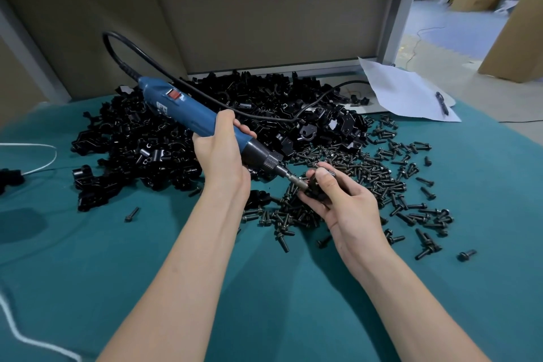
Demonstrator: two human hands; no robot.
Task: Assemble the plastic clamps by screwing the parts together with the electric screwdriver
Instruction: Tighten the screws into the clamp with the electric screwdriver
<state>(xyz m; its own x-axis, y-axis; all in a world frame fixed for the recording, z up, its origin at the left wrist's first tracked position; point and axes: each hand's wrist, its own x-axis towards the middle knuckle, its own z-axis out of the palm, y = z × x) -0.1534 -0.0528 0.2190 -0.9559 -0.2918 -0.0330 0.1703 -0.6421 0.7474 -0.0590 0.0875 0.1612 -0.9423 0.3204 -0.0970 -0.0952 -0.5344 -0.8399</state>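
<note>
A white paper sheet [402, 91] and white cord [35, 145] lie on the teal cloth [88, 273].

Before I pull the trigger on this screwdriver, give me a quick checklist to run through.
1. Left hand grip on the screwdriver: fingers wrapped round the blue body. Ok.
2. Right hand holding the clamp: pinched between thumb and fingers. Ok.
3. Bit seated in the screw head: the tip meets the clamp, but the contact is hidden. Cannot tell.
4. Thumb clear of the bit: it lies close beside the tip. Probably not ok.
5. Cord free: it loops slack behind the tool. Ok.
6. Spare screws at hand: scattered beside the right hand. Ok.
</note>
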